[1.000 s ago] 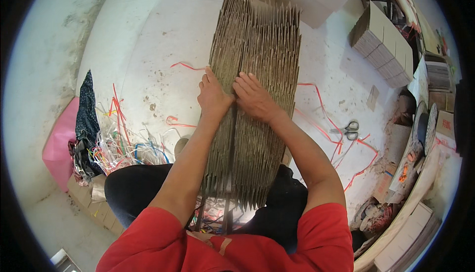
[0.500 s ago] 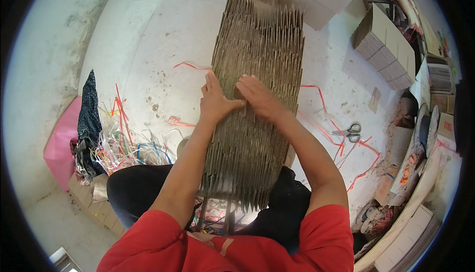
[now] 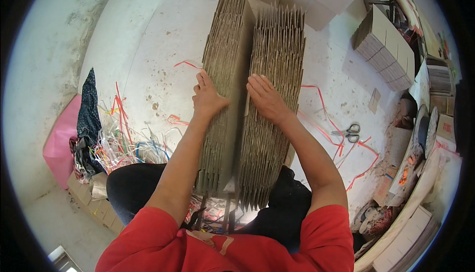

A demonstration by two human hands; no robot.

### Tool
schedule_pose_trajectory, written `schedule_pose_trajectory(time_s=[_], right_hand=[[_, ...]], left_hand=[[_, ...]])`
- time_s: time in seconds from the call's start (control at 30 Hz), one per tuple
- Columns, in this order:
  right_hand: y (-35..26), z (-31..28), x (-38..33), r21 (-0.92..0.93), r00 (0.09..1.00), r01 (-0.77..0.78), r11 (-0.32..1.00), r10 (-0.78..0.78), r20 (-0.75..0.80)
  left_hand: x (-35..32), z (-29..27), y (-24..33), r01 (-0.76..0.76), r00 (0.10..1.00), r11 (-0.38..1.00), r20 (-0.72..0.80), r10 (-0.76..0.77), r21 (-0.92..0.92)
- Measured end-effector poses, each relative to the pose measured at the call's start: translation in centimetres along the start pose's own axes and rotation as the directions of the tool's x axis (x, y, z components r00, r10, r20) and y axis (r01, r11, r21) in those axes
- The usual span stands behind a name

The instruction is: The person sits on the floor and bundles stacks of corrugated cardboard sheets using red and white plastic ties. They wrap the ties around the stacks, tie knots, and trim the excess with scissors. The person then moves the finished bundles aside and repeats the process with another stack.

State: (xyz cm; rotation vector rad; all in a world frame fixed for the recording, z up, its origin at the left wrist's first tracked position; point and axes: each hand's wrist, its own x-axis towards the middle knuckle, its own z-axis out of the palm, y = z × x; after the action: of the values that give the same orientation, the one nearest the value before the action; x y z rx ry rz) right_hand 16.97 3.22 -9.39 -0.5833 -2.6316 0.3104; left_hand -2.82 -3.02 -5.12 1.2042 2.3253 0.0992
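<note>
In the head view we look down on a tall stack of flattened cardboard sheets [image 3: 255, 104] standing on edge, running from the person's lap at 6 o'clock up toward 12 o'clock. A gap runs down the stack's middle, splitting it into a left part and a right part.

We see the left hand [image 3: 208, 99] lying flat on the edges of the left part, fingers together and pointing toward 12 o'clock, palm down. The right hand [image 3: 264, 99] rests the same way on the right part, just beside the gap, fingers stretched out and close together. Neither hand pinches anything; both press open-palmed on the cardboard, one on each side of the split, near each other but apart.

The stack's near end sits between the person's knees, above dark trousers [image 3: 133, 188] and a red shirt [image 3: 158, 247] at 6 o'clock.

At 9 o'clock we find a tangle of coloured plastic straps [image 3: 123, 143] on the pale floor [image 3: 148, 54], with a dark cloth [image 3: 89, 113] and a pink sheet [image 3: 62, 138] beside it. At 3 o'clock scissors [image 3: 350, 132] lie among loose red straps [image 3: 321, 118]. At 1 o'clock another bundle of cardboard [image 3: 386, 44] lies well apart from the hands.
</note>
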Motion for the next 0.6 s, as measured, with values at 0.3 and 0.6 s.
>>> schedule_pose_trajectory(time_s=[0.3,0.6], right_hand=[[-0.2,0.0,0.3,0.009,0.998,0.013,1.0,-0.013,-0.064],[0.0,0.3,0.3,0.046,0.996,0.019,0.999,-0.015,-0.088]], left_hand=[[-0.2,0.6,0.4,-0.047,0.998,0.998,-0.052,0.045,-0.03],[-0.3,0.1,2.2,0.026,0.993,0.996,-0.114,-0.015,0.09]])
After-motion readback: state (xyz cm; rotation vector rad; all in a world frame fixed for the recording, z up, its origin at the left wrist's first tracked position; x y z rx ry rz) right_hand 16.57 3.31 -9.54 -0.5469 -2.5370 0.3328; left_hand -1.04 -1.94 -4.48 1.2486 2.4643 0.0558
